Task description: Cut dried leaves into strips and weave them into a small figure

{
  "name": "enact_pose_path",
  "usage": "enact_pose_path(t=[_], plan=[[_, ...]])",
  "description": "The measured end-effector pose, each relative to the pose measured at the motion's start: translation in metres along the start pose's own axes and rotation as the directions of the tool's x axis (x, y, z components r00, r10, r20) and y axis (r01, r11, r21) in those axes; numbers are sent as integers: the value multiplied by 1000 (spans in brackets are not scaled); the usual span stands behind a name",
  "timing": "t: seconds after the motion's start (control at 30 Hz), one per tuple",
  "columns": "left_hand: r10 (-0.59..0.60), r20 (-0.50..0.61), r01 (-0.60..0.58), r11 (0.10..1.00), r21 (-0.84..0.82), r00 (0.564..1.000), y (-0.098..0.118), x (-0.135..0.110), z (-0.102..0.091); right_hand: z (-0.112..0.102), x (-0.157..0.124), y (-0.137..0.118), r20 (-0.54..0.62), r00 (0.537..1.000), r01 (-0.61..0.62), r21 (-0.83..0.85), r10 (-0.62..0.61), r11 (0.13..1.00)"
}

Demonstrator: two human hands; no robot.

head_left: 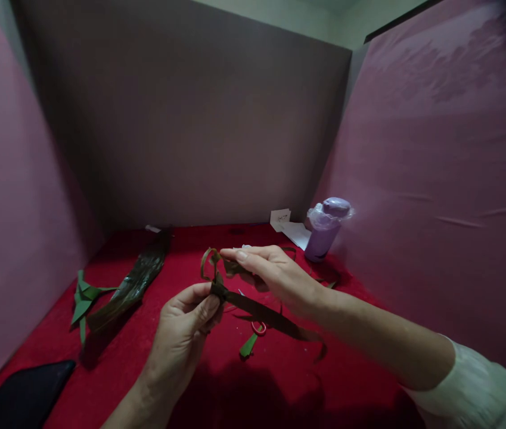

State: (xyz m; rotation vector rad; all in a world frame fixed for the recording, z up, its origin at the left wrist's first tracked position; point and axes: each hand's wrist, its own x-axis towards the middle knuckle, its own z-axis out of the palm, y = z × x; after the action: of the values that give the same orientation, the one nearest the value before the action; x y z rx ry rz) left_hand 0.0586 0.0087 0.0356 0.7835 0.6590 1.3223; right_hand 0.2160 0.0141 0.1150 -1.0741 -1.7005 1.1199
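My left hand (185,325) pinches a knot in a dark green leaf strip (261,313) between thumb and fingers. My right hand (275,271) reaches across from the right and holds the looped upper end of the same strip (210,259) with its fingertips. The strip's long tail trails down to the right over the red tabletop (154,369). Both hands hover a little above the table. Under them lie a small green leaf offcut (248,345) and the red handle of scissors (258,328), mostly hidden by the strip.
A bundle of long dark leaves (134,283) and a folded green leaf figure (83,301) lie at the left. A black phone (24,396) sits at the near left corner. A lilac bottle (326,229) and white papers (291,226) stand at the back right. Pink walls enclose the table.
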Motion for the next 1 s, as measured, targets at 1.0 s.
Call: enact_pose_path(t=[1.0], plan=[[1, -24, -1, 1000, 2, 1000, 0, 4, -1, -15, 0, 17, 193, 979, -129, 337, 65, 933]])
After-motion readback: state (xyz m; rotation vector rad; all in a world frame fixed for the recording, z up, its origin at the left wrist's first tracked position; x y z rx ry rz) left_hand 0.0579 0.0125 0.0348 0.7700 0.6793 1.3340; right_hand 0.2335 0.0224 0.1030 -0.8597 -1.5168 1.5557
